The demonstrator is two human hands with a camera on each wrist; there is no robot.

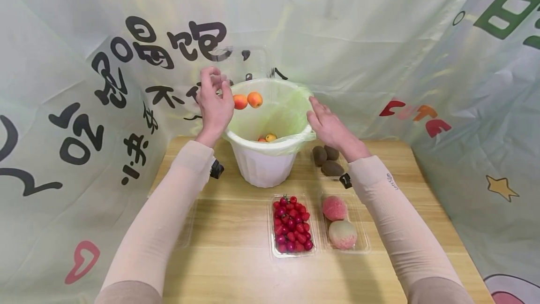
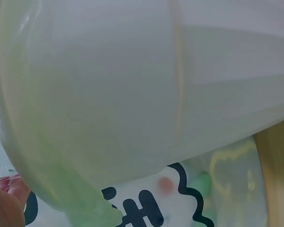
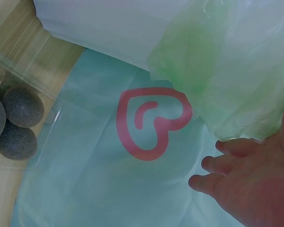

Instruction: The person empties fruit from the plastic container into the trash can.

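My left hand (image 1: pixel 216 104) grips a clear plastic fruit box (image 1: pixel 253 62), tilted over the left rim of a white bin (image 1: pixel 266 163). Two orange-red apricots (image 1: pixel 255 99) show at the bin's mouth beside this hand; whether they still touch the box I cannot tell. Deeper inside the bin lie more apricots (image 1: pixel 270 138). A thin green bag (image 1: pixel 295 109) lines the bin and folds over its rim. On the right side, my right hand (image 1: pixel 331 125) lies against the rim with its fingers extended, near the bag (image 3: pixel 236 94).
On the wooden table (image 1: pixel 228 257) stand a clear box of red cherry-like fruit (image 1: pixel 292 224), a box with two peaches (image 1: pixel 342 234) and a box of kiwis (image 1: pixel 332 168). Another clear box (image 1: pixel 185 224) is partly hidden by the left sleeve. Printed cloth (image 1: pixel 354 50) surrounds the table.
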